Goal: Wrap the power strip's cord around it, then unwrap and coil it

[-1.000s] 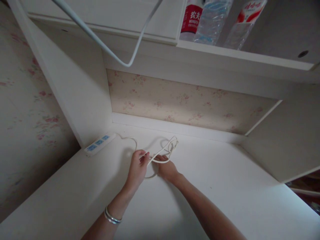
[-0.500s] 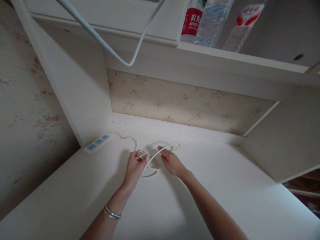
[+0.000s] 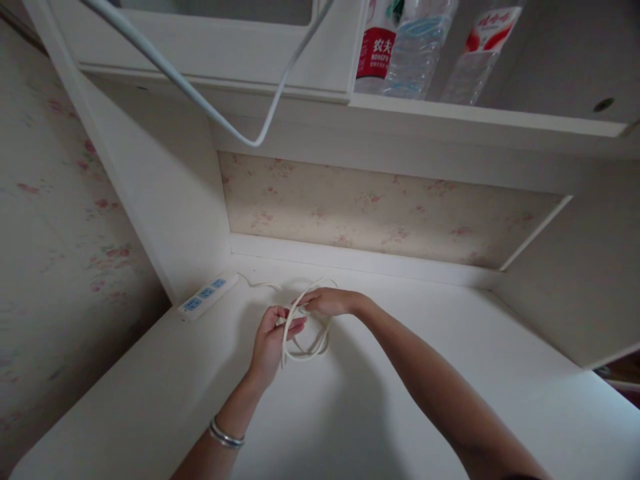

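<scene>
A thin white power cord hangs in loose loops between my hands, just above the white desktop. My left hand, with a silver bangle at the wrist, pinches a white part of the cord between thumb and fingers; whether this is the plug I cannot tell. My right hand reaches across from the right, its fingertips closed on the cord close to the left fingers. One stretch of cord runs back to a white power strip with blue sockets, lying at the desk's left side.
White side panels and a low back ledge bound the desktop. Overhead, a bent pale-blue rod or cable hangs in front of the shelf. Several plastic bottles stand on the shelf at upper right.
My right hand has moved left, close to my left hand, bringing the cord with it. The loop, stretched out to the right before, is now rounder and hangs around the fingers. The view has shifted slightly.
</scene>
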`<action>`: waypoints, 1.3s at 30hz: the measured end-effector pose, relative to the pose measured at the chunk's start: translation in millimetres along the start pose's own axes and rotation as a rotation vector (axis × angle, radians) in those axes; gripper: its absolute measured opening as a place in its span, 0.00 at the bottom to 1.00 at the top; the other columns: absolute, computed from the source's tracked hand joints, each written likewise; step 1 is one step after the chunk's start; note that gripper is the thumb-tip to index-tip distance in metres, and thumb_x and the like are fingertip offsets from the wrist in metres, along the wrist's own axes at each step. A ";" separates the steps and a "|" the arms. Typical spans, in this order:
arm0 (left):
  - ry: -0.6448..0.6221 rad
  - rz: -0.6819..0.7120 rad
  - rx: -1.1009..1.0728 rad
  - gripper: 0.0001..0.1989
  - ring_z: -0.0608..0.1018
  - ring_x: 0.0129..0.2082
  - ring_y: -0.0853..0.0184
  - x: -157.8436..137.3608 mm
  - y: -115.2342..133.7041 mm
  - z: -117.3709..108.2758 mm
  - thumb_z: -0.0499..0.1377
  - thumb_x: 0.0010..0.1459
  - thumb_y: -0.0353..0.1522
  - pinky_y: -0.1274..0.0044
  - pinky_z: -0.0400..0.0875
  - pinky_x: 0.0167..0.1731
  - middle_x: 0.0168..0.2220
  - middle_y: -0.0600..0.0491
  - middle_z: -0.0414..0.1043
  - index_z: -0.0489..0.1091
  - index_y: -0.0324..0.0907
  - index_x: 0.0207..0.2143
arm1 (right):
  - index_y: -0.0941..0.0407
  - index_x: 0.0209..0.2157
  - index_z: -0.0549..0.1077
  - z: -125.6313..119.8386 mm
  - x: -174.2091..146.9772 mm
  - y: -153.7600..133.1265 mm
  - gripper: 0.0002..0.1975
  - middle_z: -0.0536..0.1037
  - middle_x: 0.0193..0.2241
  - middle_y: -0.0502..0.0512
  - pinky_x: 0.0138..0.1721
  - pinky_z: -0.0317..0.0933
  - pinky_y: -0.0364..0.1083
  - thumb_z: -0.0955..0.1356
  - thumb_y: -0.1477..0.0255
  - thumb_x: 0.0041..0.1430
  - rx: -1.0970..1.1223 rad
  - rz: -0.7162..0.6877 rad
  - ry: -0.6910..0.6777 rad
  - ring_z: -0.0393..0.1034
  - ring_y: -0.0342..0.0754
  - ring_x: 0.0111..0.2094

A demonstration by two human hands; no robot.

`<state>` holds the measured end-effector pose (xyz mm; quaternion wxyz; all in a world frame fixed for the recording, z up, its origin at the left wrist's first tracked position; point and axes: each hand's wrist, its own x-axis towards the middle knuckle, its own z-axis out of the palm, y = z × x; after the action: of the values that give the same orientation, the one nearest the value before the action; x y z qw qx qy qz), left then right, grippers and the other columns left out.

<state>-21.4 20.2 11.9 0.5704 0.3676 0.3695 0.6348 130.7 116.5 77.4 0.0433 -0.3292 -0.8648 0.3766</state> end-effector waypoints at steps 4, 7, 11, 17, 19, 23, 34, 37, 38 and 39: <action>-0.001 -0.016 0.053 0.11 0.77 0.29 0.69 -0.1 3.2 -2.3 0.59 0.44 0.31 0.76 0.70 0.32 0.33 0.56 0.71 0.62 0.42 0.32 | 0.56 0.43 0.76 2.2 3.8 3.7 0.16 0.78 0.38 0.51 0.41 0.60 0.41 0.66 0.74 0.51 -0.106 -0.074 -0.124 0.70 0.47 0.38; -0.003 -0.024 0.179 0.11 0.71 0.22 0.72 3.1 0.2 -6.5 0.57 0.46 0.33 0.81 0.63 0.22 0.23 0.59 0.68 0.64 0.42 0.36 | 0.58 0.41 0.76 3.7 3.8 8.6 0.14 0.78 0.34 0.52 0.36 0.60 0.40 0.64 0.69 0.56 -0.168 -0.109 -0.060 0.69 0.45 0.34; -0.065 -0.097 0.278 0.13 0.63 0.16 0.75 7.5 -1.8 -10.4 0.55 0.50 0.40 0.82 0.53 0.17 0.20 0.60 0.62 0.67 0.41 0.34 | 0.58 0.39 0.76 -1.3 0.6 12.5 0.14 0.77 0.34 0.51 0.37 0.58 0.40 0.62 0.66 0.60 -0.084 -0.118 0.009 0.67 0.44 0.34; -0.124 -0.082 0.204 0.18 0.62 0.19 0.74 6.0 4.6 -8.2 0.50 0.56 0.45 0.81 0.58 0.21 0.19 0.60 0.57 0.67 0.39 0.31 | 0.60 0.35 0.75 -1.3 -7.7 16.2 0.19 0.69 0.24 0.47 0.28 0.55 0.39 0.65 0.57 0.55 0.283 -0.043 0.078 0.60 0.40 0.26; -0.174 -0.032 0.265 0.19 0.64 0.22 0.72 3.3 6.9 -6.4 0.51 0.57 0.47 0.80 0.60 0.25 0.21 0.58 0.61 0.67 0.39 0.31 | 0.60 0.34 0.76 1.7 -8.0 17.5 0.20 0.68 0.24 0.48 0.28 0.55 0.39 0.67 0.57 0.53 0.378 -0.012 0.139 0.59 0.40 0.26; -0.183 0.056 0.525 0.15 0.67 0.26 0.70 0.8 4.1 -5.0 0.57 0.54 0.45 0.79 0.60 0.28 0.24 0.57 0.64 0.66 0.41 0.31 | 0.61 0.33 0.76 4.4 -8.4 18.7 0.21 0.70 0.24 0.49 0.28 0.56 0.39 0.67 0.56 0.52 0.376 0.035 0.232 0.59 0.40 0.26; 0.001 0.010 0.605 0.16 0.61 0.11 0.76 9.2 -4.0 -16.0 0.54 0.55 0.45 0.82 0.52 0.13 0.19 0.60 0.63 0.63 0.42 0.25 | 0.56 0.43 0.76 -8.2 -39.2 55.9 0.15 0.80 0.33 0.54 0.36 0.63 0.42 0.63 0.72 0.56 -0.166 0.321 0.281 0.73 0.46 0.33; 0.027 -0.064 0.539 0.15 0.61 0.09 0.79 11.1 -0.2 -17.5 0.56 0.53 0.44 0.83 0.48 0.10 0.28 0.58 0.69 0.65 0.41 0.32 | 0.58 0.41 0.77 -14.0 -48.5 69.5 0.15 0.80 0.28 0.57 0.35 0.63 0.43 0.62 0.73 0.56 -0.264 0.405 0.264 0.74 0.48 0.31; 0.034 -0.078 0.506 0.15 0.60 0.09 0.80 12.0 1.0 -18.7 0.56 0.52 0.44 0.84 0.46 0.09 0.30 0.57 0.70 0.66 0.41 0.34 | 0.58 0.41 0.77 -15.3 -51.4 73.0 0.15 0.80 0.28 0.58 0.35 0.63 0.44 0.62 0.73 0.55 -0.297 0.430 0.253 0.74 0.48 0.30; 0.038 -0.082 0.468 0.16 0.59 0.10 0.81 13.0 1.9 -20.3 0.57 0.52 0.44 0.84 0.45 0.09 0.30 0.57 0.69 0.66 0.41 0.34 | 0.58 0.43 0.76 -15.8 -54.4 75.8 0.16 0.80 0.28 0.58 0.35 0.63 0.44 0.63 0.73 0.55 -0.326 0.453 0.236 0.74 0.48 0.29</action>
<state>-41.3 32.0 4.9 0.4880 0.4623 0.5319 0.5150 218.9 131.5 46.5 0.0052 -0.5578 -0.8075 0.1918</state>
